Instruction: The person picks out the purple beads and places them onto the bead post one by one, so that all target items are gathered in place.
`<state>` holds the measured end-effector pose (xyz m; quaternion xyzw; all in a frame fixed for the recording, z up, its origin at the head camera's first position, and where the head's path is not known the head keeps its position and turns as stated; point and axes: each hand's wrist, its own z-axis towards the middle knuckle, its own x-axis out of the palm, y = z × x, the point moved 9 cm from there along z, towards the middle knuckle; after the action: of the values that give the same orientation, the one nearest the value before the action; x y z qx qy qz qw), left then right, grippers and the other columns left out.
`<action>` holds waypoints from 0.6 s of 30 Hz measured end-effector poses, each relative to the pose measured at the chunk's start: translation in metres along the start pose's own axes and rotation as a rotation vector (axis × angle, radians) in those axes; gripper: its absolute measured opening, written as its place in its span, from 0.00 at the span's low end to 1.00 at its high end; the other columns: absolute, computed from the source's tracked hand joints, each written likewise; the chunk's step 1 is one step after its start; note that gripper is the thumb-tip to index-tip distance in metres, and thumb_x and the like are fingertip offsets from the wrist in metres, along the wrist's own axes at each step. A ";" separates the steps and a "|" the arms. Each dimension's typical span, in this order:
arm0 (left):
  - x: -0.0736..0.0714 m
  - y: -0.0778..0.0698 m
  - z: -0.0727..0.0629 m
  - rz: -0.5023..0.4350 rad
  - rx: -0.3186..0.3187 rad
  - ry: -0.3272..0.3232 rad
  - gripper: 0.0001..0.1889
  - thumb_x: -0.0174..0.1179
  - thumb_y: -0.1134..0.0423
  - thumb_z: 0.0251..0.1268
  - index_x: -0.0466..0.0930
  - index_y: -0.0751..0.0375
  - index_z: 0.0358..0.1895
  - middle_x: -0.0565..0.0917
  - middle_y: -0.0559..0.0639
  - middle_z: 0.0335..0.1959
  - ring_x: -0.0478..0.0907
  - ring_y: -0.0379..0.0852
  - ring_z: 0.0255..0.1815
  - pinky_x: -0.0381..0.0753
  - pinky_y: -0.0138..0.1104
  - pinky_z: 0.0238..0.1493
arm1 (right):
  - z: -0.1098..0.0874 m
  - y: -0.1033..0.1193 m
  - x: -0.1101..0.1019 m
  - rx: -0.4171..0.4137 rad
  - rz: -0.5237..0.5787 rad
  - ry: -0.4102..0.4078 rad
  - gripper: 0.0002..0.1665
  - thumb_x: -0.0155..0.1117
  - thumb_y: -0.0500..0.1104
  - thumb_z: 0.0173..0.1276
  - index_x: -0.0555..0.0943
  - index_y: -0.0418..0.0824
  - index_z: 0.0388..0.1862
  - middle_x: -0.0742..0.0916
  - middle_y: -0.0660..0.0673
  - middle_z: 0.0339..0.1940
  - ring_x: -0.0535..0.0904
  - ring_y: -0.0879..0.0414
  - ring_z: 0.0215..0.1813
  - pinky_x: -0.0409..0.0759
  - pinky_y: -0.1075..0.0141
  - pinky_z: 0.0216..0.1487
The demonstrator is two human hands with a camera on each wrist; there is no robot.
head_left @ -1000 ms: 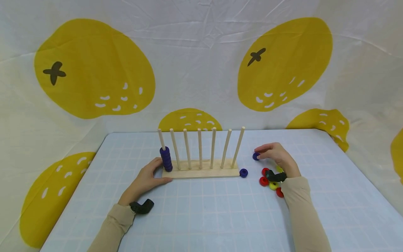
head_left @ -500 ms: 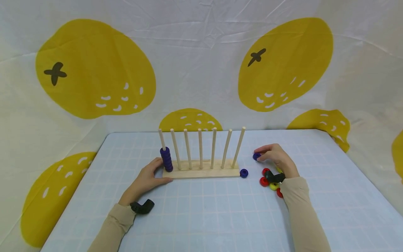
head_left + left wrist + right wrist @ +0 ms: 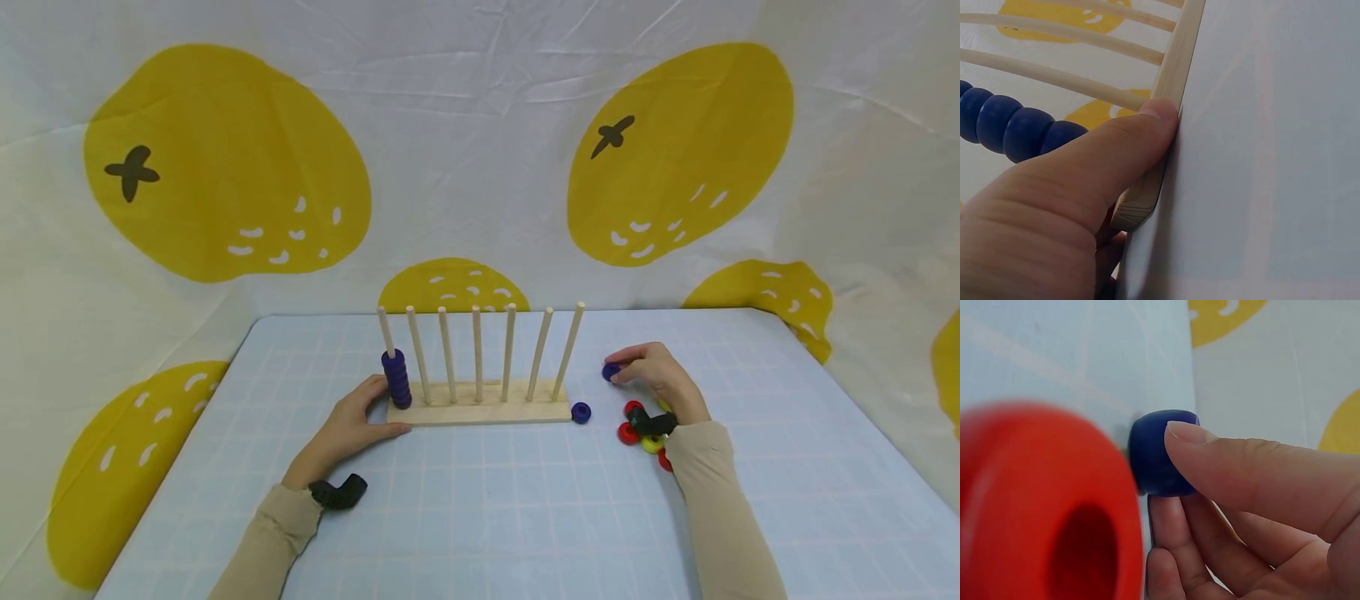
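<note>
A wooden rack (image 3: pixel 487 412) with several upright pegs stands on the table. Its leftmost peg carries a stack of dark blue beads (image 3: pixel 397 382). My left hand (image 3: pixel 358 423) grips the rack's left end; in the left wrist view the thumb (image 3: pixel 1159 114) presses along the front edge of the base. To the right of the rack, my right hand (image 3: pixel 660 377) pinches a blue bead (image 3: pixel 611 372) between thumb and fingers. The right wrist view shows this blue bead (image 3: pixel 1161 456) down at the table surface, the thumb (image 3: pixel 1191 440) on its side.
Another blue bead (image 3: pixel 581 412) lies by the rack's right end. Under and near my right wrist sit several red beads (image 3: pixel 628 432) and yellow beads (image 3: pixel 652 443), partly covered. A red bead (image 3: pixel 1047 506) looms close in the right wrist view. A fruit-patterned cloth (image 3: pixel 480 167) hangs behind the table.
The right wrist has shifted very slightly left while the fingers stay on the blue bead. My left hand and the rack have not visibly moved.
</note>
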<state>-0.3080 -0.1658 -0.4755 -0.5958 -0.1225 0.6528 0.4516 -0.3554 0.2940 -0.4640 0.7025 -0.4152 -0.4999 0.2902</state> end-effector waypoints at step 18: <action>0.001 0.002 0.000 -0.015 -0.017 0.010 0.40 0.75 0.45 0.51 0.73 0.57 0.67 0.76 0.49 0.63 0.68 0.52 0.68 0.64 0.51 0.71 | -0.004 0.003 -0.005 0.000 -0.022 -0.002 0.27 0.70 0.36 0.64 0.78 0.32 0.62 0.74 0.31 0.66 0.63 0.37 0.65 0.59 0.38 0.69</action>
<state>-0.3087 -0.1659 -0.4774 -0.6020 -0.1303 0.6452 0.4521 -0.3532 0.2968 -0.4584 0.7066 -0.4076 -0.5037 0.2845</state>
